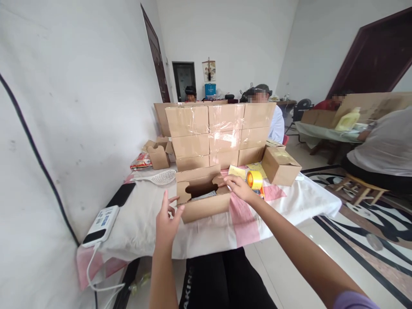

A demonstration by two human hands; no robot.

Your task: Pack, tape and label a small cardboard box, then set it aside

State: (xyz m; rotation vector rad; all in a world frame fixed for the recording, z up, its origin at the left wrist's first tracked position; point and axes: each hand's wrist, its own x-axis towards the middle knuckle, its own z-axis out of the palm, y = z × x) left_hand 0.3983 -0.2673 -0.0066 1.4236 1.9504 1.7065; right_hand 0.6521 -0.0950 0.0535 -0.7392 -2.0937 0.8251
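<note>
In front of me on the cloth-covered table stands an open cardboard box (206, 209). Its end flaps are folded inward, and something pale and printed lies inside, too small to make out. My left hand (168, 216) is at the box's left end, fingers apart, close to its corner. At the right end, my right hand (238, 185) has its fingers stretched out over the end flap, touching it or very near. Just beyond that hand is a yellow tape roll (254, 180) on a dispenser, with a yellow printed sheet (237, 171) beside it.
Behind the box rises a wall of taped cardboard boxes (224, 128). A closed box (281, 165) sits to the right, an opened one (159, 155) back left. A white mesh racket-like object (163, 177) and a power strip (101, 226) lie left. Other people sit beyond.
</note>
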